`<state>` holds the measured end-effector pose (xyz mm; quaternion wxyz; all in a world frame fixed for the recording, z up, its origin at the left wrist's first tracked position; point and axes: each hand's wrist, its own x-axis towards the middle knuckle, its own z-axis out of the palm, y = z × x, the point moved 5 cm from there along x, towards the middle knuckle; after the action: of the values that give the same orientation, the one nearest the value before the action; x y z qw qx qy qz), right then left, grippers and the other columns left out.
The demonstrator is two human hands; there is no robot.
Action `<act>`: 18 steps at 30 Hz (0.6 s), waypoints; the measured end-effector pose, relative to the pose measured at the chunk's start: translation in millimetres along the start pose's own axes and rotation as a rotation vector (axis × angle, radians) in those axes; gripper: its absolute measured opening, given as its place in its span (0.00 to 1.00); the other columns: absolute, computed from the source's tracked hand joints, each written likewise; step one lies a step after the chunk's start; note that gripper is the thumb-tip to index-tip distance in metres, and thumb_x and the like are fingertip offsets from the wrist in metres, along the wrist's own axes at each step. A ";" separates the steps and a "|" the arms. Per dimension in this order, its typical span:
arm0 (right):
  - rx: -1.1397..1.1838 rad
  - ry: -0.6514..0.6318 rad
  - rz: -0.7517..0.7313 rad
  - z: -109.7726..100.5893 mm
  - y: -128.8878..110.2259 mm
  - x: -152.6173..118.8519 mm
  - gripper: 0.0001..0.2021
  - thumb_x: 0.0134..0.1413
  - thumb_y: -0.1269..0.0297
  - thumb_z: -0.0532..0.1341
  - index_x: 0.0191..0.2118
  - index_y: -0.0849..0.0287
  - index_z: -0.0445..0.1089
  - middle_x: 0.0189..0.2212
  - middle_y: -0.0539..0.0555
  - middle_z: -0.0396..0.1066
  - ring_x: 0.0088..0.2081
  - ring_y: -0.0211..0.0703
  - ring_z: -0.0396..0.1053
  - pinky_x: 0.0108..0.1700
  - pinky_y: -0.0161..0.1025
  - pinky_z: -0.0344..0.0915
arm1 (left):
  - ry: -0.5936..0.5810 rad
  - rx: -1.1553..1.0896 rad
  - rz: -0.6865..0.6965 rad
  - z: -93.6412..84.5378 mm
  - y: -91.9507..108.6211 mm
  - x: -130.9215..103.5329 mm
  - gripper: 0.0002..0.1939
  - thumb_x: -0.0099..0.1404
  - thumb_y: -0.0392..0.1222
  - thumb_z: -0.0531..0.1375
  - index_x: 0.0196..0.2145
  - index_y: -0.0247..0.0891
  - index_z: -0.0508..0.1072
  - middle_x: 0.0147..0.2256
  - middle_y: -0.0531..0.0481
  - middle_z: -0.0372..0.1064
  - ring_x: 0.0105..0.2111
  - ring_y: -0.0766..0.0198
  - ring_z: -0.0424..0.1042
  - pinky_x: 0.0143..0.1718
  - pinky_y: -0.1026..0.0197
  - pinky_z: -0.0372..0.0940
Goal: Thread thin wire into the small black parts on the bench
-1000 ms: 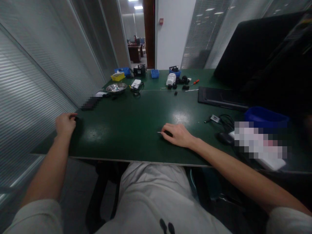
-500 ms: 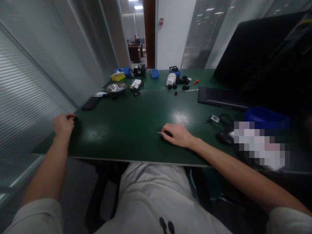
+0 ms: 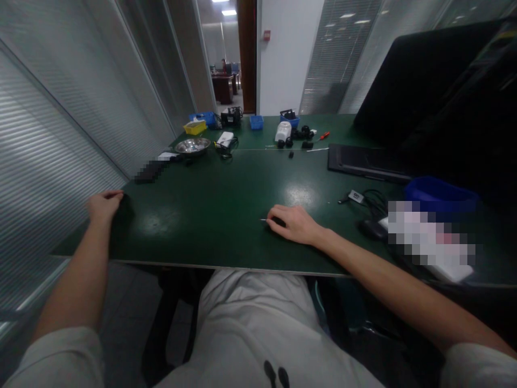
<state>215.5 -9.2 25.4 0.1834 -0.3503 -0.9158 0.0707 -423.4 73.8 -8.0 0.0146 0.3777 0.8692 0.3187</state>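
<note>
At the left end of the green table (image 3: 210, 215), my left hand (image 3: 103, 206) rests near the edge, thumb and fingertips pressed together. Whatever it may hold is too small and dark to make out. My right hand (image 3: 294, 223) lies on the tabletop at centre right, thumb and index finger pinched. A thin pale stick (image 3: 263, 220) pokes out leftward from that pinch; the rest of it is hidden by the fingers. Closest to my left hand is a dark, partly blurred object (image 3: 150, 172). To the right of my right hand sits a black mouse (image 3: 372, 229).
Toward the back stand a metal bowl (image 3: 193, 146), a yellow tray (image 3: 195, 127), a blue basket (image 3: 256, 123) and an orange screwdriver (image 3: 324, 136). A black keyboard (image 3: 365, 163), cable (image 3: 375, 199), blue bin (image 3: 440, 195) and large dark monitor (image 3: 428, 86) occupy the right side.
My left hand has shifted slightly left, and its fingers look a little straighter. The right hand and the pale stick have stayed in place.
</note>
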 end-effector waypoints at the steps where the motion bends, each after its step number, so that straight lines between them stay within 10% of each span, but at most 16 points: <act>1: -0.001 0.000 -0.001 0.1 -0.1 0.1 0.12 0.71 0.58 0.54 0.43 0.57 0.71 0.39 0.52 0.75 0.32 0.38 0.69 0.34 0.36 0.53 | 0.002 -0.001 -0.007 -0.4 0.6 -0.7 0.21 0.64 0.45 0.65 0.52 0.32 0.80 0.39 0.43 0.78 0.33 0.60 0.70 0.43 0.58 0.69; 18: 0.023 -0.003 0.000 -1.0 -0.8 0.8 0.12 0.71 0.58 0.54 0.43 0.57 0.71 0.39 0.53 0.75 0.33 0.39 0.69 0.35 0.36 0.54 | -0.044 0.031 -0.038 4.1 -9.4 13.9 0.25 0.64 0.51 0.64 0.51 0.30 0.79 0.39 0.42 0.76 0.39 0.56 0.72 0.48 0.55 0.67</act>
<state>214.8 -9.2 26.7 0.1861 -0.3483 -0.9151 0.0816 -438.4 80.4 -13.5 0.0339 0.3681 0.8807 0.2963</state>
